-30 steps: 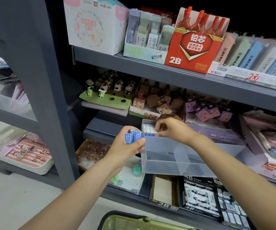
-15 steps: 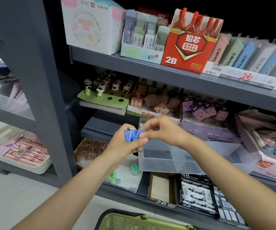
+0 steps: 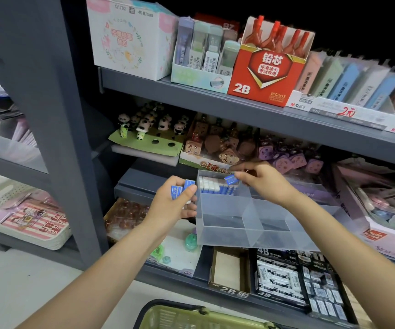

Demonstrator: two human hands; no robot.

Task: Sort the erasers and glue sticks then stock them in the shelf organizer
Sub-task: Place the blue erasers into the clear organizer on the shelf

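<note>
Grey shelving (image 3: 251,112) fills my view, packed with stationery boxes. I see the right hand (image 3: 263,180) reaching over the back-left compartment of the clear organizer (image 3: 251,230), pinching one blue eraser (image 3: 230,178) just above the row of erasers (image 3: 218,187) standing there. My left hand (image 3: 175,205), just left of the organizer, grips a small stack of blue erasers (image 3: 180,191) between thumb and curled fingers. A red 2B lead box (image 3: 266,74) sits on the shelf above; a green basket (image 3: 191,317) lies at the bottom edge
</note>
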